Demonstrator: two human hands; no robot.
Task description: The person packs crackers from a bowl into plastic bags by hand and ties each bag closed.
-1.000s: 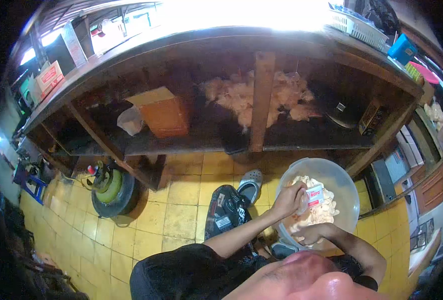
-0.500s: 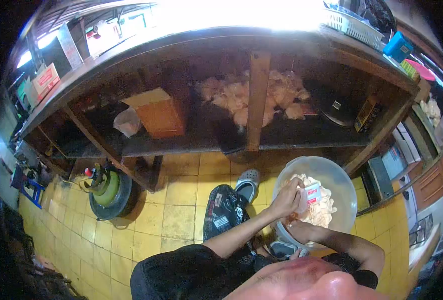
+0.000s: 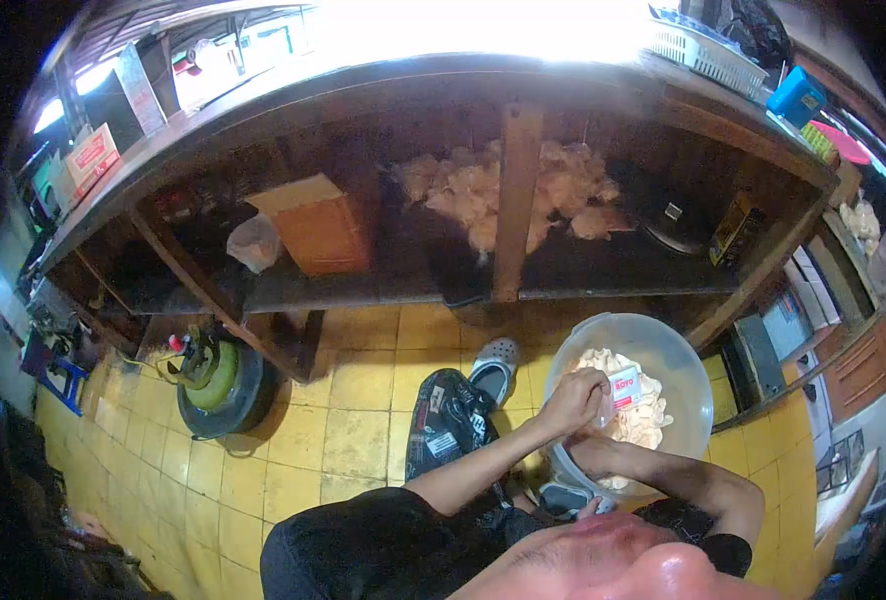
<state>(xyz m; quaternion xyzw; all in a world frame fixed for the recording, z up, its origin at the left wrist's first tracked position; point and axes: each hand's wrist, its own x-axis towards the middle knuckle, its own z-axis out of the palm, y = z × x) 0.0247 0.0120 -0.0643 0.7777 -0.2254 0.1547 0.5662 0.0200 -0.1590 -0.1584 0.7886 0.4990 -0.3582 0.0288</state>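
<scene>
A large translucent plastic tub stands on the floor, holding a heap of pale cream, curled pieces. Over it, my left hand is closed on the top of a small clear plastic bag with a white and red label. My right hand is lower, inside the tub's near side by the bag's bottom. Its fingers are mostly hidden, so I cannot make out whether they grip anything.
A dark printed sack and a grey clog are left of the tub. A green gas cylinder stands farther left. The wooden shelf ahead bears a cardboard box and several filled plastic bags.
My right hand has shifted slightly left and up, toward the bag's bottom. My left hand keeps its hold on the labelled bag, which has barely moved.
</scene>
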